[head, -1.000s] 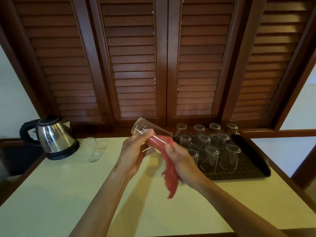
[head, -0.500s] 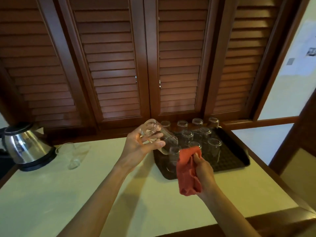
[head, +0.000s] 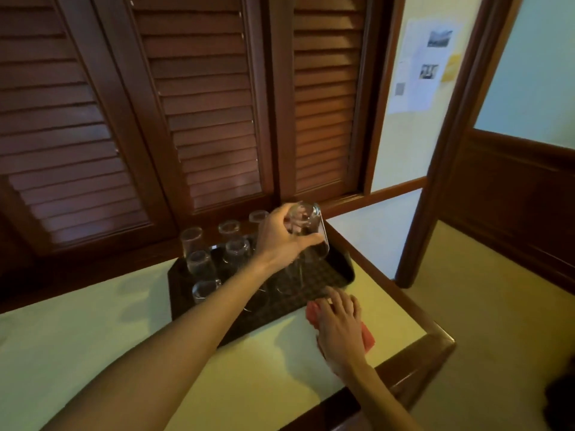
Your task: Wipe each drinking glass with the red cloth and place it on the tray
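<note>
Upturned glasses crowded on the tray; one drinking glass, gripped inverted above them by the left hand, could be knocked against neighbours when lowered; red cloth pressed flat to the table under the spread right hand.

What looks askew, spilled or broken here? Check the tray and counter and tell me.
Nothing stands out. The glasses on the tray stand in rows, none tipped or visibly broken. The left hand holds one glass above the tray; the right hand presses the red cloth on the counter. No spills show.
</note>
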Demonstrator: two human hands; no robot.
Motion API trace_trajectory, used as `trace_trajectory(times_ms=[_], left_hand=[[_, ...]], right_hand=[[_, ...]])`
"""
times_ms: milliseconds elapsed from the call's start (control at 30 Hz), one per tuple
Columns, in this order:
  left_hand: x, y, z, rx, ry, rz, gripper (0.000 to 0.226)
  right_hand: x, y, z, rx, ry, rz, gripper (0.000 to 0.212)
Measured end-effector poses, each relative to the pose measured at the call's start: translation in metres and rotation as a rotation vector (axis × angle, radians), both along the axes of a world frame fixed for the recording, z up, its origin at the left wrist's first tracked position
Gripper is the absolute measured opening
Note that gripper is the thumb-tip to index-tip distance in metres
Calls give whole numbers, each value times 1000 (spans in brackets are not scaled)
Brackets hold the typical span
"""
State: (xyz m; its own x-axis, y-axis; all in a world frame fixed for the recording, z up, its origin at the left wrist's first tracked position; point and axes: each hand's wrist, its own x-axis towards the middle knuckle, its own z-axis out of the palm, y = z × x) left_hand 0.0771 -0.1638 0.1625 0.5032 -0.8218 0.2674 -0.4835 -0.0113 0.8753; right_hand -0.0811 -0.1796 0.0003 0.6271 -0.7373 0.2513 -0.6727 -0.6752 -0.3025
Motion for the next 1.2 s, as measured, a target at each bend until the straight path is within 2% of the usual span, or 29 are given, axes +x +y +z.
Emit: trace_trajectory(times_ms=[100, 267, 500, 1200], left_hand=[[14, -52, -8, 78, -97, 72, 62], [41, -107, -26, 345, -251, 144, 71], [54, -137, -49, 542, -357, 148, 77], [45, -147, -53, 666, -353, 157, 76]], right_hand=[[1, -14, 1, 1, 65, 78, 55], [4, -25, 1, 133, -51, 88, 40], [5, -31, -8, 135, -89, 74, 40], [4, -33, -14, 152, -91, 76, 45]])
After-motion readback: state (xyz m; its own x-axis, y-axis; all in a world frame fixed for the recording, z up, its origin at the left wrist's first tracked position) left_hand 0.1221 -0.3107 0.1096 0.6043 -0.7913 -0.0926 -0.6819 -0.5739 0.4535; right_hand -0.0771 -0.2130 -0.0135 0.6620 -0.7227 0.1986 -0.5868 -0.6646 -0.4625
